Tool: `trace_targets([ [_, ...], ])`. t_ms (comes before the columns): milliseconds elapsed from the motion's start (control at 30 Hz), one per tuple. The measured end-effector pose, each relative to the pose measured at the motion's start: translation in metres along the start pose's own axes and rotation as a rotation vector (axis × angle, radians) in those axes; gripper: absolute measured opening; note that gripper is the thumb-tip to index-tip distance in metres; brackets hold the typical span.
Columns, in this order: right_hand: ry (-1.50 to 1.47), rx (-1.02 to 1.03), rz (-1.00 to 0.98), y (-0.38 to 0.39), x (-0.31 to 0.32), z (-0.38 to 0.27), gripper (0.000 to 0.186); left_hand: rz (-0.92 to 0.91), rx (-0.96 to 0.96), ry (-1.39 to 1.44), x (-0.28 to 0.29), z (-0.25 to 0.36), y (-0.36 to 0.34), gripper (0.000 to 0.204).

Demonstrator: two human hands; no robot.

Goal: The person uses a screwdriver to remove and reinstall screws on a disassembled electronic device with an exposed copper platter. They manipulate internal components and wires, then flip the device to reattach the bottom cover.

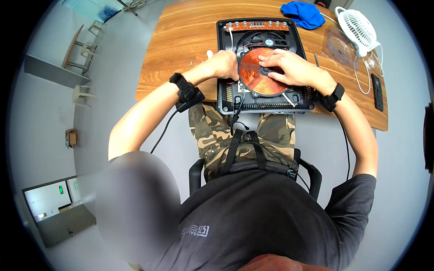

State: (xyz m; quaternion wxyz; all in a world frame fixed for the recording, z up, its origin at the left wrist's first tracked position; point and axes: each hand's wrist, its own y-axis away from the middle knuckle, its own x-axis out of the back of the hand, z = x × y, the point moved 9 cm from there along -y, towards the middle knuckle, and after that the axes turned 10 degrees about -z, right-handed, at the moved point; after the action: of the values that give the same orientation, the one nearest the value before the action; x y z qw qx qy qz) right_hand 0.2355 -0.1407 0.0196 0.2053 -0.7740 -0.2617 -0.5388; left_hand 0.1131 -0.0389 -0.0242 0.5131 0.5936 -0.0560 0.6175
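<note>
An open black appliance (300, 106) holds a round copper coil (253, 74), an orange circuit board (253, 25) along its far edge, a dark fan, wires and ridged heatsinks. My left hand (224, 65) is at the coil's left edge, fingers curled downward; whatever they grip is hidden. My right hand (289, 67) lies over the coil's upper right, fingers apart and touching it near the hub. Small screws (193, 63) and a white item (209, 54) sit left of the appliance.
The wooden table (172, 31) carries a blue cloth (303, 13), white fan (355, 29), plastic tray (337, 49), thin tool (317, 59) and black strip (377, 90). Black cables hang from both wrist straps. Stools (83, 95) and a cardboard box (71, 137) stand off to the left.
</note>
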Motion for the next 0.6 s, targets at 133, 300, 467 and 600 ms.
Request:
trace_targets([
  [133, 0.003, -0.003, 0.006, 0.002, 0.003, -0.001, 0.037, 0.090, -0.096, 0.083, 0.001, -0.002, 0.008, 0.013],
  [300, -0.008, -0.061, -0.048, 0.001, 0.000, 0.002, 0.044, 0.132, -0.095, 0.104, -0.005, -0.005, 0.013, 0.011],
  [467, 0.026, -0.057, -0.038, 0.002, -0.003, 0.003, 0.047, 0.138, -0.114, 0.131, -0.008, -0.008, 0.012, 0.011],
  [600, 0.037, -0.061, -0.050, 0.001, -0.003, 0.004, 0.047, 0.099, -0.107, 0.131, -0.010, -0.009, 0.010, 0.012],
])
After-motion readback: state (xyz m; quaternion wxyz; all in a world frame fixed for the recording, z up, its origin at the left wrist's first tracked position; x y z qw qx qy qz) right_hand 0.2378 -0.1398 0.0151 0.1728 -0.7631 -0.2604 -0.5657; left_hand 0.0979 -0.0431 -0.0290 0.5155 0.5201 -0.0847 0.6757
